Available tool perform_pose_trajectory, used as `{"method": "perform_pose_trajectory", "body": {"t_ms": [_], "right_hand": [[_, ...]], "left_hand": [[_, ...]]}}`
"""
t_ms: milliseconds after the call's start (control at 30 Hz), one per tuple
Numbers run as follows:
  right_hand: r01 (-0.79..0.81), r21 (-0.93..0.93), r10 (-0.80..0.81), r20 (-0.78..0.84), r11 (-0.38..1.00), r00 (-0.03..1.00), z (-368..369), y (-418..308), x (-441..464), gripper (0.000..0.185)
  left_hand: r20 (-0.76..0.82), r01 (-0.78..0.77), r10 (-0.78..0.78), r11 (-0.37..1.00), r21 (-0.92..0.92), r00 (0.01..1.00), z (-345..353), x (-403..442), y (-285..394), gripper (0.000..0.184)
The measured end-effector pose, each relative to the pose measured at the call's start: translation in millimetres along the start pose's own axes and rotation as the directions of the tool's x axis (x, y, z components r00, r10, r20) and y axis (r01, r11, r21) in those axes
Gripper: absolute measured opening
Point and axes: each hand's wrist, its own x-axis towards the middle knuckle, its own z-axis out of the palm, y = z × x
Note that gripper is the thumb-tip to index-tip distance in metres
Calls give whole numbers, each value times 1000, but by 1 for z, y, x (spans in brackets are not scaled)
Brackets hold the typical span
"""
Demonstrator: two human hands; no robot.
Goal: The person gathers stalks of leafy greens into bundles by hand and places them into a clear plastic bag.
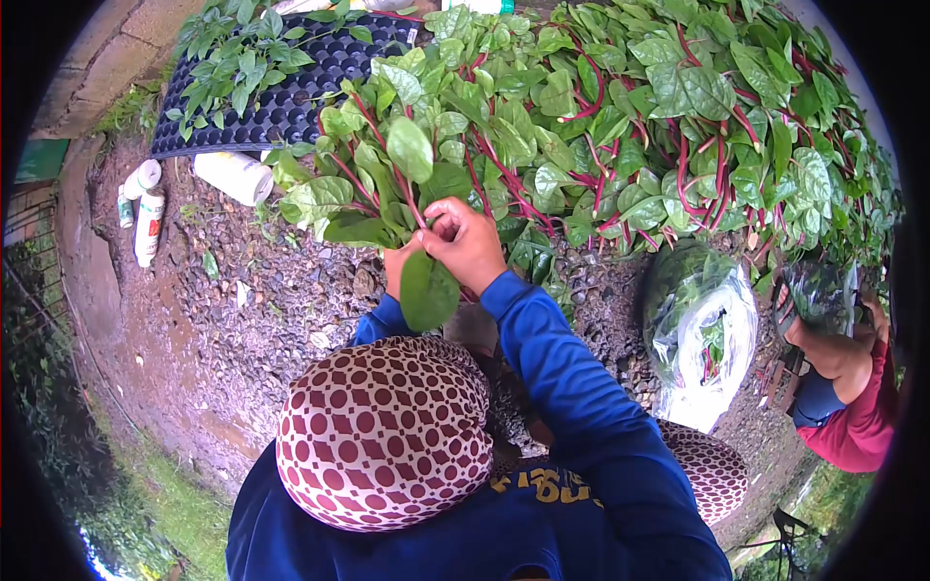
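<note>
A knee in patterned cloth (383,436) rises nearest the view, and the 2 blue sleeves (581,373) run forward past it, the right forearm slanting inward. The left hand (394,268) and right hand (469,244) meet just beyond the knee, the right turned with its knuckles up and its fingers curled. The right thumb and index finger are pinched together on a leafy red stem (405,184), which points away from the body, its leaves spreading past the hands. The left hand is against the lower part of this stem; its fingers are mostly hidden, so how far they close cannot be told. 1 broad leaf (429,290) hangs over the wrists.

Gravel (281,300) stretches leftward from the hands to 3 small bottles (149,228). To the right, a clear plastic bag (712,310) of greens sits well apart. Just beyond the hands lies the near edge of a heap of red-stemmed greens (659,116), with a white bottle (232,178) and black cell tray (291,108) to its left.
</note>
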Motion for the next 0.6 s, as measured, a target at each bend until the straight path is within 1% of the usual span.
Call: {"method": "perform_pose_trajectory", "body": {"t_ms": [33,67,100,167,200,233,300,333,367,433,467,567,600], "right_hand": [[-27,90,28,-9,996,1000,0,5,4,20],[-53,145,61,-50,988,997,-1,9,9,18],[-4,10,4,-32,1000,999,-4,13,13,17],[101,-251,-97,28,963,995,-13,16,16,14],[181,-281,-130,190,942,973,-19,4,15,13],[224,-353,-159,204,909,966,-27,3,17,14],[304,-487,-211,237,819,948,-48,2,31,17],[175,-643,-169,73,745,983,-59,-12,37,17],[21,-759,-149,-101,650,984,-70,-24,42,18],[-78,-923,-188,-158,376,969,-88,-3,59,18],[-80,-954,-39,-96,288,995,-96,7,63,20],[-115,-857,16,-124,502,992,-112,9,72,26],[-82,-704,-73,-188,705,980,-117,9,71,25]], "left_hand": [[23,80,-78,992,-97,997,0,1,-2,26],[7,-58,59,997,-59,998,14,-10,0,22],[-43,-81,78,994,-69,996,24,-12,4,20],[-148,-131,118,988,-81,982,35,-14,9,17],[-54,-77,75,997,-25,996,22,-10,12,17],[40,-34,33,999,41,999,19,-10,20,17],[-127,-88,112,979,182,985,31,-11,23,20],[-131,-86,108,983,161,985,35,-12,26,19],[-126,-130,155,974,185,980,34,-12,23,20],[-100,-222,251,946,235,963,31,-9,16,22],[-118,-230,260,948,219,958,29,-9,13,23],[-141,-266,298,941,209,944,36,-10,12,22],[-138,-267,301,939,219,944,32,-10,10,21]]}}
